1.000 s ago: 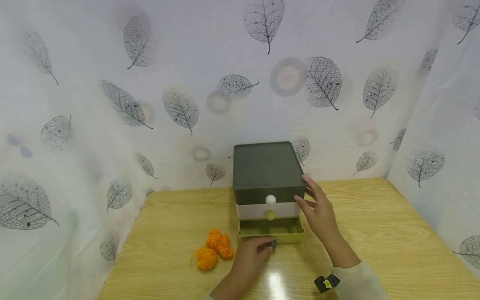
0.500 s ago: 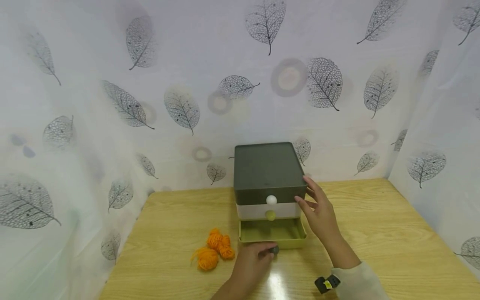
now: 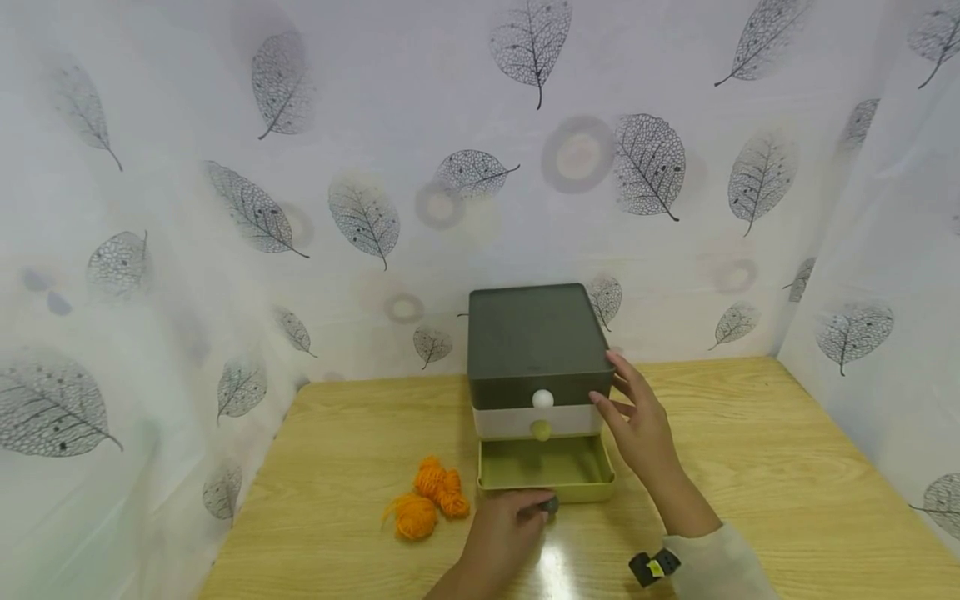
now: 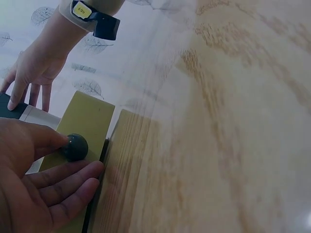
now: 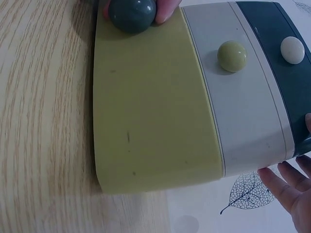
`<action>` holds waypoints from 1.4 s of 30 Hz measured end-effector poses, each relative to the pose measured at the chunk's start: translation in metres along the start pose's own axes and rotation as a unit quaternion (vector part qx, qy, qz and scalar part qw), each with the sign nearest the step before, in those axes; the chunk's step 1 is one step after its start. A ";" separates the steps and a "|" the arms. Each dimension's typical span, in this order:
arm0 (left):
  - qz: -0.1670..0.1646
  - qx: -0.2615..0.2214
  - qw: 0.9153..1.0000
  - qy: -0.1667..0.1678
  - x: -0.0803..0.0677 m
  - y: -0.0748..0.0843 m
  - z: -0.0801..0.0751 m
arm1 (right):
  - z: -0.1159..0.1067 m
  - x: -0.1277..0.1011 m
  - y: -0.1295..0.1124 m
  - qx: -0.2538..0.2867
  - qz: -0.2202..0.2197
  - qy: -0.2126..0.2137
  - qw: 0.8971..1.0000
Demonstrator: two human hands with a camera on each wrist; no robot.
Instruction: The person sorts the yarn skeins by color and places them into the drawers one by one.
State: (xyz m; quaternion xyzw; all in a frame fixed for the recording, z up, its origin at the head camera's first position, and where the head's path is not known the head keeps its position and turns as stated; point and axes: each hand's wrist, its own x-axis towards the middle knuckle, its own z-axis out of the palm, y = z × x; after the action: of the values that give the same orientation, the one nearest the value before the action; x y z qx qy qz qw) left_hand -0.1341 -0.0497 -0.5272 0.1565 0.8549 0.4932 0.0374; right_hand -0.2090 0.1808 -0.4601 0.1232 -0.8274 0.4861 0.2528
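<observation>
At nine o'clock from the drawer unit I see three orange yarn balls [image 3: 429, 496] lying on the wooden table [image 3: 750, 467], apart from everything else. Next, my left hand [image 3: 504, 528] pinches the dark knob [image 3: 550, 504] of the bottom green drawer [image 3: 546, 471] between thumb and fingers; the left wrist view shows the knob [image 4: 74, 146] held at the fingertips. The drawer stands pulled out toward six o'clock from the drawer unit [image 3: 534, 358], its inside bare. At three o'clock of the unit, my right hand [image 3: 637, 417] rests with straight, spread fingers against the unit's right side, holding nothing. To pull well, I judge I should draw the knob straight toward six o'clock, level with the table, while the right hand braces the unit so it neither slides nor tips. The grey and dark drawers above stay closed.
</observation>
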 end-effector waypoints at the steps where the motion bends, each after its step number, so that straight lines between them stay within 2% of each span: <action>1: -0.002 0.001 1.000 -0.005 0.000 0.000 -0.001 | 0.000 0.000 -0.003 0.000 0.001 0.000 1.000; 5: -0.011 0.010 0.999 -0.028 -0.003 -0.003 -0.003 | -0.005 0.000 -0.024 -0.003 -0.003 -0.004 1.000; 8: -0.017 0.016 0.999 -0.037 -0.005 -0.006 -0.005 | -0.005 0.000 -0.021 -0.004 -0.003 -0.006 1.000; 13: -0.027 0.004 0.999 -0.044 -0.008 -0.004 -0.011 | 0.001 0.001 0.002 0.003 0.001 0.001 1.000; 20: -0.005 -0.020 0.998 -0.054 -0.014 0.009 -0.032 | 0.000 0.001 0.004 0.005 0.001 -0.007 1.000; 25: -0.020 -0.020 0.998 -0.062 -0.016 0.018 -0.049 | -0.001 0.001 -0.001 0.012 0.001 -0.007 1.000; 32: -0.015 -0.026 0.999 -0.025 -0.016 0.016 -0.068 | -0.009 0.002 -0.034 0.003 0.001 -0.016 1.000; 42: 0.008 0.023 0.999 0.046 -0.014 0.012 -0.090 | -0.011 0.001 -0.039 0.009 0.009 -0.019 1.000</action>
State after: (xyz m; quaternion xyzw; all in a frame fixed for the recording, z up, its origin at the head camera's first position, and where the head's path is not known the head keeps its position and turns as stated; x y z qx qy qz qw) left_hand -0.1377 -0.1229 -0.4722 0.1415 0.8654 0.4806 -0.0098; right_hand -0.1887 0.1707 -0.4261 0.1272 -0.8286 0.4936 0.2315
